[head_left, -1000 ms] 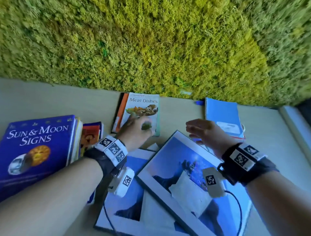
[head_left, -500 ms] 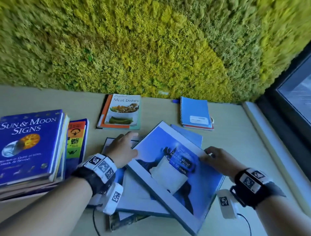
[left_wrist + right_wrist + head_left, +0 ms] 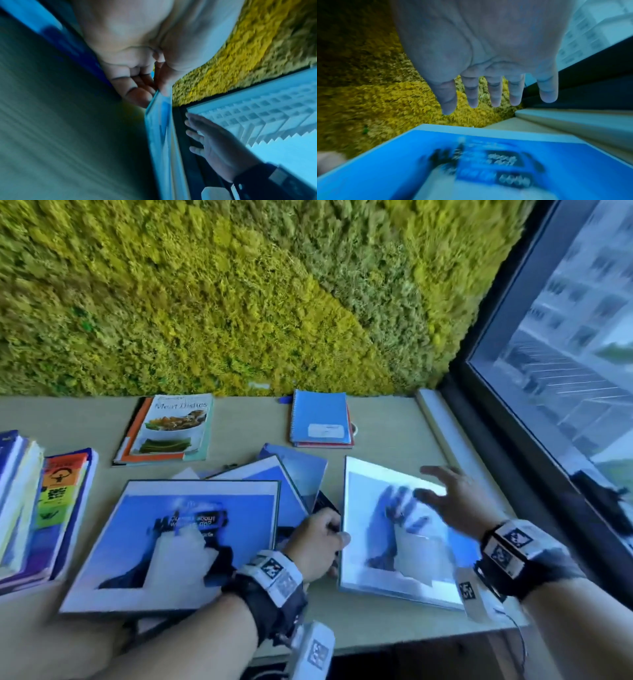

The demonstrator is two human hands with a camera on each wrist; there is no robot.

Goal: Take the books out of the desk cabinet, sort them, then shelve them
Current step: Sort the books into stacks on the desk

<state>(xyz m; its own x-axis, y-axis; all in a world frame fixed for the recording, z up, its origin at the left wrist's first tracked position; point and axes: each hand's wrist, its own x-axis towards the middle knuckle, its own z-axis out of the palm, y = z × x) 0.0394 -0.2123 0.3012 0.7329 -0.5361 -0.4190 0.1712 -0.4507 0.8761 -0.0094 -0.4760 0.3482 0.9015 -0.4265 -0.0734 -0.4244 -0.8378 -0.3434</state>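
Several books lie sorted on the bench (image 3: pixel 387 426), none shelved; left hand (image 3: pixel 317 544) grips one blue book (image 3: pixel 404 556), right hand (image 3: pixel 455 501) hovers spread.

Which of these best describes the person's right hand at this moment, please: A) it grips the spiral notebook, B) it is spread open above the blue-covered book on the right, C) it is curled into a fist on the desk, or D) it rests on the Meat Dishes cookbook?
B: the right hand has its fingers straight and spread, holding nothing, over the blue-covered book, while the left hand pinches that book's left edge.
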